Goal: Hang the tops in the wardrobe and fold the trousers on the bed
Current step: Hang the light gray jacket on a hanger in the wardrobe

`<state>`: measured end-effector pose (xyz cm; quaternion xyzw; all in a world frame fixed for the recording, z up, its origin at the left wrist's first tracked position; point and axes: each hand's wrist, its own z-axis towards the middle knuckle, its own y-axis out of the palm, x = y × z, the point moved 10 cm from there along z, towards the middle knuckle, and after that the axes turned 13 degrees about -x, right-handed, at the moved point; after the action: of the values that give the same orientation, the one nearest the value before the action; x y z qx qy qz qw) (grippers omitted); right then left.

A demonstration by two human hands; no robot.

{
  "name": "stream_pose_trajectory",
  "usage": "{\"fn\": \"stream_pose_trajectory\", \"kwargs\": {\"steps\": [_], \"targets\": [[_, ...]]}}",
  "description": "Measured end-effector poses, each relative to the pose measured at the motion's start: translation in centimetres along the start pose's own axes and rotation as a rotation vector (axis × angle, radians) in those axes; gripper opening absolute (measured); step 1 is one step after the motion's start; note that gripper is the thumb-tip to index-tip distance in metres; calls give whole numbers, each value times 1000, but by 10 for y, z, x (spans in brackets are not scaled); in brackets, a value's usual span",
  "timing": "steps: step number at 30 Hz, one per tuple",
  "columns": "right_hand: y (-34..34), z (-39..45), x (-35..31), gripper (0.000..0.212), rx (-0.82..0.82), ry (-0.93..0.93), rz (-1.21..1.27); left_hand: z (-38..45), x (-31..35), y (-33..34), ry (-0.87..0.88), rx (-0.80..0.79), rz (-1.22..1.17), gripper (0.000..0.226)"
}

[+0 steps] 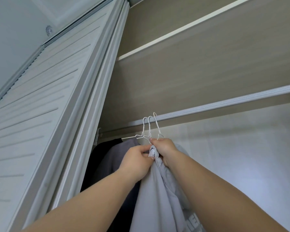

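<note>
A light grey top (159, 190) hangs down from a white wire hanger (157, 129) whose hook sits over the wardrobe rail (224, 104). My left hand (137, 156) pinches the top's neck with its label. My right hand (164, 149) grips the top's collar at the base of the hanger. To their left a dark grey top (117, 154) and a black top (99, 156) hang on two more white hangers (145, 128).
The white slatted sliding door (40, 106) stands at the left, its frame close to the hanging clothes. A shelf (174, 77) runs above the rail. More empty hanger hooks (98, 134) sit at the rail's far left. The rail stretches bare to the right.
</note>
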<state>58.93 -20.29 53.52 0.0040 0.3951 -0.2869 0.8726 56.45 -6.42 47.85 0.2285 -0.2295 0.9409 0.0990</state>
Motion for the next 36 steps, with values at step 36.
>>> {"fn": "stream_pose_trajectory", "kwargs": {"steps": [36], "targets": [[38,-314,2,27,-179,-504,270,-281,20,23,-69,280,-277,22]]}}
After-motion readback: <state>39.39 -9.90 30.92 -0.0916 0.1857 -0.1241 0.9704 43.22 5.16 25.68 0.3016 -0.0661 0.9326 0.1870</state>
